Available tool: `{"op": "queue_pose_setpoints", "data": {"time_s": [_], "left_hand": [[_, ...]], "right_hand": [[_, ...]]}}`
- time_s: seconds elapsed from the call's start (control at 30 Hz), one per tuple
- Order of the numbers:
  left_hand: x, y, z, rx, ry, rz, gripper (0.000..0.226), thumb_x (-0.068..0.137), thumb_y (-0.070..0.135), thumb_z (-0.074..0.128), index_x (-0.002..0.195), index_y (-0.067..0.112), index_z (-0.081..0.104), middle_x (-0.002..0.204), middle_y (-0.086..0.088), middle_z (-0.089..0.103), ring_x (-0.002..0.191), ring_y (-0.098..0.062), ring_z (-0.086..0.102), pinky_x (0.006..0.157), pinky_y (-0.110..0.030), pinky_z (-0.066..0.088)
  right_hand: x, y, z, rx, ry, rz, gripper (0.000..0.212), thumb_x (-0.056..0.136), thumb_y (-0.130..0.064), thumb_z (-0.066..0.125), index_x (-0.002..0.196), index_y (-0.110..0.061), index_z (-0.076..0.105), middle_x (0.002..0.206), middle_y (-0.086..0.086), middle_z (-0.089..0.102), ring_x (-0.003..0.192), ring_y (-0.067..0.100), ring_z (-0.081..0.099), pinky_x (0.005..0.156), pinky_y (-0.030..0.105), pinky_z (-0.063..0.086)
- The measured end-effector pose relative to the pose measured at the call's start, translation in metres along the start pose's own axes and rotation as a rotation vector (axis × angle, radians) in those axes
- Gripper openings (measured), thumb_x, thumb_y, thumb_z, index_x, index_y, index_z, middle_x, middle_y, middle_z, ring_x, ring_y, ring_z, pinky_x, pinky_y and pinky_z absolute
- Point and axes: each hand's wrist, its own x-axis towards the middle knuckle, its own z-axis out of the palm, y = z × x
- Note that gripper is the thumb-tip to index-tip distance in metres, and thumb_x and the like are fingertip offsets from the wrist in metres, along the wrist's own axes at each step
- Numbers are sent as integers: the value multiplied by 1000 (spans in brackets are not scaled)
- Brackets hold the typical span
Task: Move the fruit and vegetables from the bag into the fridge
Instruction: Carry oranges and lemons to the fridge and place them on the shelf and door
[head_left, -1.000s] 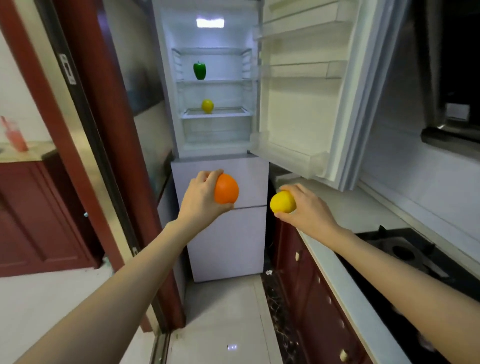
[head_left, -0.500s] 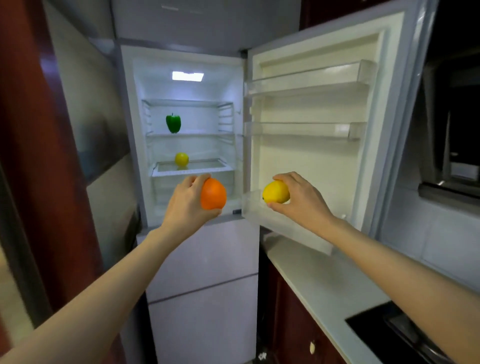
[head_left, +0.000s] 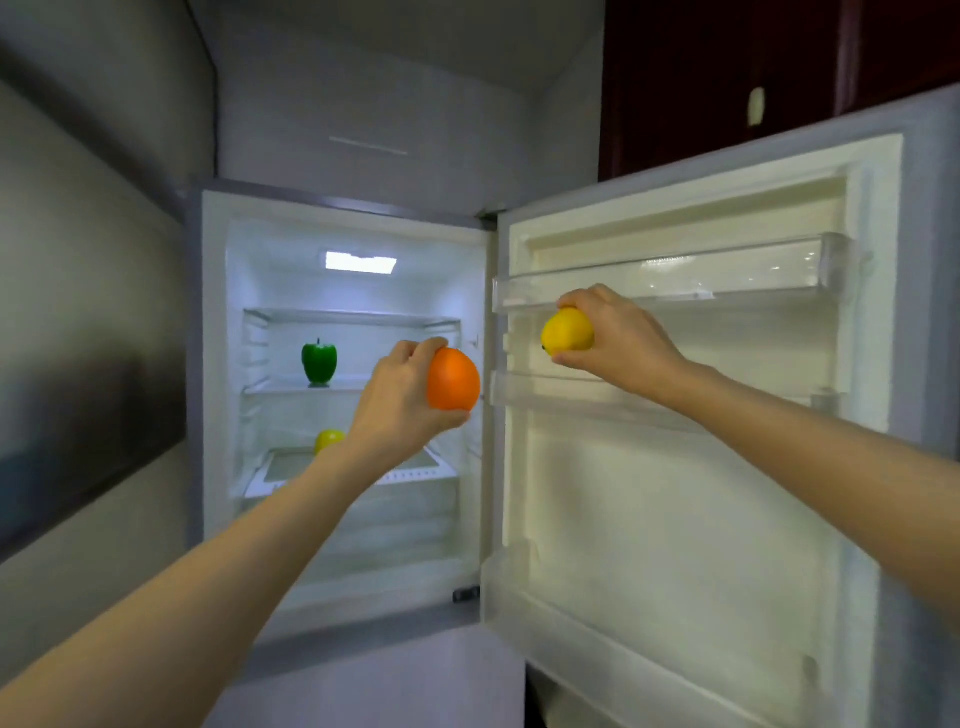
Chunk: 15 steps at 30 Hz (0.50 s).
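The white fridge (head_left: 218, 364) stands open in front of me, its lamp lit. My left hand (head_left: 397, 400) grips an orange (head_left: 453, 379) at the right side of the fridge opening, level with the middle shelf. My right hand (head_left: 618, 332) holds a yellow lemon (head_left: 567, 330) against the open door (head_left: 675, 493), between the upper door rack (head_left: 727, 283) and the rack below it. A green bell pepper (head_left: 319, 362) stands on a glass shelf inside. Lower down, a yellow fruit (head_left: 328, 439) sits on the shelf, partly hidden by my left wrist. No bag is in view.
A grey wall (head_left: 93, 338) closes in the fridge's left side. Dark red upper cabinets (head_left: 727, 78) hang above the open door. The closed lower fridge compartment (head_left: 374, 686) shows at the bottom.
The view has closed in on the fridge and tilted up. Both hands rose with their fruit: the orange to the fridge opening, the lemon up to the door racks.
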Motion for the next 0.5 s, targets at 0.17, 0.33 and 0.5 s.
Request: {"op": "queue_pose_setpoints", "data": {"time_s": [0.17, 0.33, 0.5], "left_hand": [[38, -13, 38, -42, 39, 34, 83, 67, 35, 82, 136, 22, 39, 132, -7, 45, 115, -28, 48, 88, -36, 43], [39, -33, 76, -64, 6, 13, 84, 68, 35, 81, 138, 23, 37, 135, -5, 43, 117, -27, 46, 90, -38, 45], [47, -51, 100, -69, -11, -34, 85, 68, 34, 81, 138, 24, 36, 137, -5, 42, 118, -26, 46, 91, -38, 45]], "right_hand": [[58, 12, 23, -78, -87, -46, 57, 69, -46, 76, 117, -23, 55, 112, 0, 59, 110, 22, 45, 81, 35, 43], [65, 17, 57, -59, -115, -126, 51, 72, -43, 74, 114, -23, 55, 115, 0, 57, 103, 21, 54, 80, 36, 46], [75, 31, 82, -90, -183, -124, 48, 75, -43, 72, 113, -21, 54, 118, 0, 56, 104, 20, 51, 75, 31, 40]]}}
